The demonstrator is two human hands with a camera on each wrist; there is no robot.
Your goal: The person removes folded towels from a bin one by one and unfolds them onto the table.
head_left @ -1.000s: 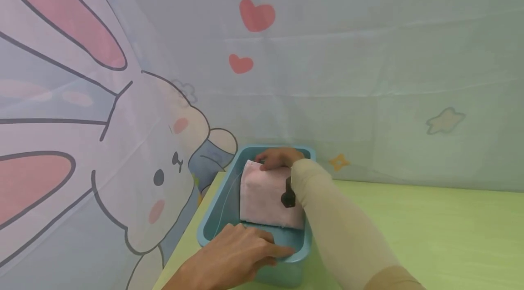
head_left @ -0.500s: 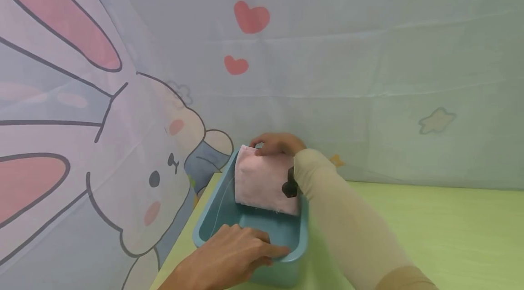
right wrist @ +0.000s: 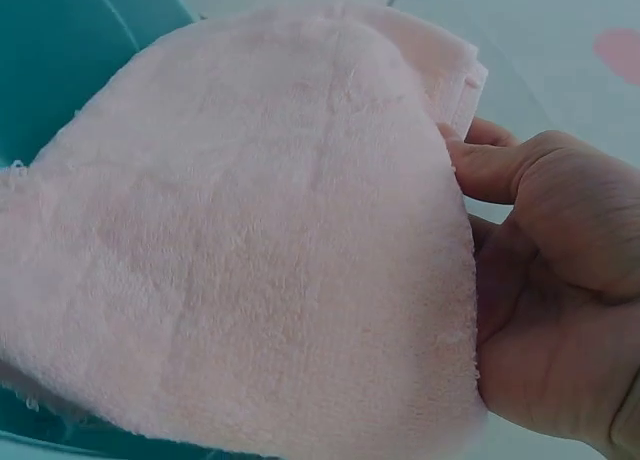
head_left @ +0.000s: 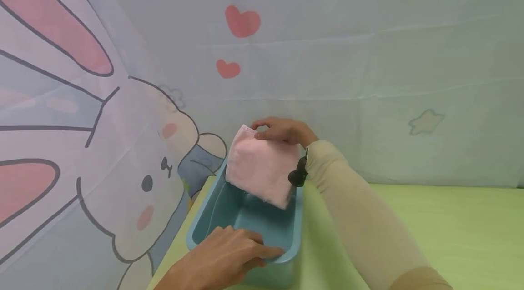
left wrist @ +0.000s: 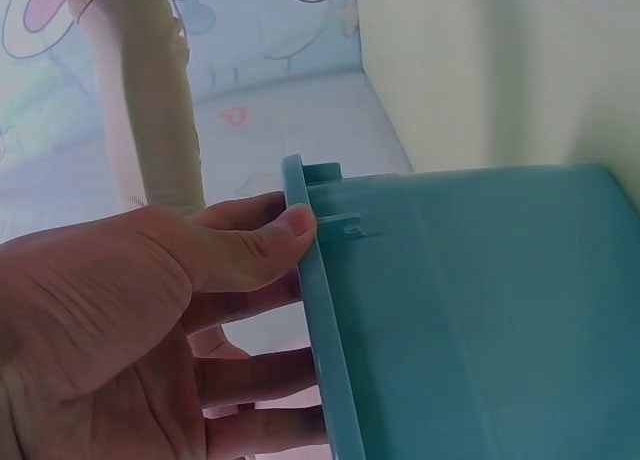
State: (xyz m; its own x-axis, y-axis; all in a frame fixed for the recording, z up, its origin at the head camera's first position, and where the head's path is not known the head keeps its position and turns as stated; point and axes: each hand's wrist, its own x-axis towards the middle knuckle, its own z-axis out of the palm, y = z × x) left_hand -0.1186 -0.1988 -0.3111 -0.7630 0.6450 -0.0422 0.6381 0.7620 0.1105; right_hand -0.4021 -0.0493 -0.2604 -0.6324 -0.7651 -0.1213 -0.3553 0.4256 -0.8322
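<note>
We see the right grip (head_left: 285,131) pinching the top edge of the pink cloth (head_left: 262,162), which hangs tilted at the far end of the blue bin (head_left: 266,222), its lower edge within the opening. The left grip (head_left: 225,253) clasps the near rim, thumb and fingers on opposite sides.

We judge that the cloth could slip and drop into the bin, since only one edge is pinched. Its layers might fall open if the pinch catches just some of them. Should the left hold loosen, a snag on the rim could drag the bin along the green worktop (head_left: 471,231).

We count one cloth, possibly folded, one bin, two grips, one worktop.
</note>
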